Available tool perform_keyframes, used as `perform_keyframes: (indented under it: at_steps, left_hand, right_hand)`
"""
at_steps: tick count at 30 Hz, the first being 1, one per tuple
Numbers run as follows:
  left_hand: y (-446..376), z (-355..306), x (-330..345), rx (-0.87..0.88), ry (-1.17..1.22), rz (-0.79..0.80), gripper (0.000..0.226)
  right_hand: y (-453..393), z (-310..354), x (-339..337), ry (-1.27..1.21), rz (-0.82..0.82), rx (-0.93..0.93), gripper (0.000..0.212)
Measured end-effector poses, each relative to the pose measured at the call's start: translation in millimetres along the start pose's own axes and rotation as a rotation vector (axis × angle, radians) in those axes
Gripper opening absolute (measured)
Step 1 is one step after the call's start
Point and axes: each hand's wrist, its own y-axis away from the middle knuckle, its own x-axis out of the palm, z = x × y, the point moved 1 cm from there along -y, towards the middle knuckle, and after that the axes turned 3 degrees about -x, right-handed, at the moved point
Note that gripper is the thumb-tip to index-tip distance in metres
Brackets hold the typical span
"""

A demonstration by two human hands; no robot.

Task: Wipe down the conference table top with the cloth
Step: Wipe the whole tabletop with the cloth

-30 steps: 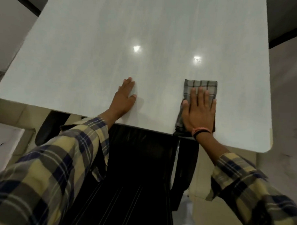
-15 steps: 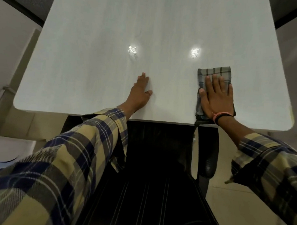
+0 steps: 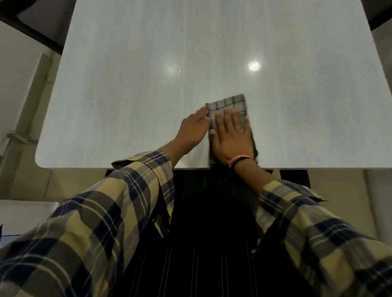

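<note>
Leftward slid the folded checked cloth (image 3: 228,105) under the flat-fingered right hand (image 3: 232,136), meeting the straight-fingered left hand (image 3: 194,129) on the smooth pale tabletop (image 3: 149,56).

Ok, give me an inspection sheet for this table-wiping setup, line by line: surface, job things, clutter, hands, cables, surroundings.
Surface: pale table top, glossy, two light reflections, a few small specks near the left one.
Job's things: checked cloth folded flat near the near edge.
Clutter: nothing seen.
Hands: right hand lies flat on the cloth, fingers straight; left hand rests on the table, fingertips at the cloth's left edge. Band on the right wrist.
Cables: nothing seen on the table.
Surroundings: dark chair tucked at the near edge; pale floor on both sides.
</note>
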Motion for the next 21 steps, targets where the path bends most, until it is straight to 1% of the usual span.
perform_keyframes:
  at_steps: [3, 6, 11, 12, 14, 16, 17, 18, 19, 20, 21]
  left_hand:
    - [13.6, 14.3, -24.9, 0.064, 0.011, -0.119, 0.041]
    - [17.4, 54.2, -54.5, 0.1, -0.12, -0.217, 0.044]
    - [6.1, 110.3, -96.5, 0.223, -0.382, -0.166, 0.053]
    - [3.3, 120.3, -102.1, 0.256, -0.453, -0.126, 0.055]
    - [0.4, 140.6, -107.7, 0.37, -0.616, -0.055, 0.062]
    - [-0.7, 153.5, -108.2, 0.471, -0.706, -0.083, 0.066]
    - [-3.2, 157.3, -109.4, 0.493, -0.706, -0.093, 0.066]
    - [-3.1, 157.6, -108.5, 0.5, -0.706, -0.109, 0.065]
    - [-1.1, 157.9, -105.2, 0.499, -0.707, -0.132, 0.065]
    - [-1.6, 159.0, -104.1, 0.505, -0.714, -0.141, 0.065]
    - [-4.2, 160.0, -104.7, 0.515, -0.718, -0.139, 0.066]
  right_hand:
    - [-6.7, 31.1, 6.5, 0.001, 0.023, 0.001, 0.067]
    - [-7.7, 34.1, 8.2, 0.022, 0.011, 0.005, 0.068]
    - [-10.1, 34.0, 9.7, 0.025, -0.013, 0.05, 0.064]
    - [-11.1, 36.4, 10.0, 0.012, -0.022, 0.087, 0.063]
    - [-9.8, 44.8, 12.9, -0.041, -0.072, 0.286, 0.063]
    - [-14.6, 53.7, 14.5, -0.06, -0.145, 0.504, 0.064]
    - [-17.0, 59.8, 16.2, -0.063, -0.149, 0.573, 0.064]
    - [-17.8, 63.2, 16.3, -0.063, -0.136, 0.59, 0.064]
    - [-16.9, 65.0, 16.4, -0.053, -0.123, 0.551, 0.065]
    - [-14.9, 69.9, 19.3, -0.027, -0.106, 0.478, 0.065]
    - [-12.1, 75.8, 23.2, 0.0, -0.084, 0.363, 0.065]
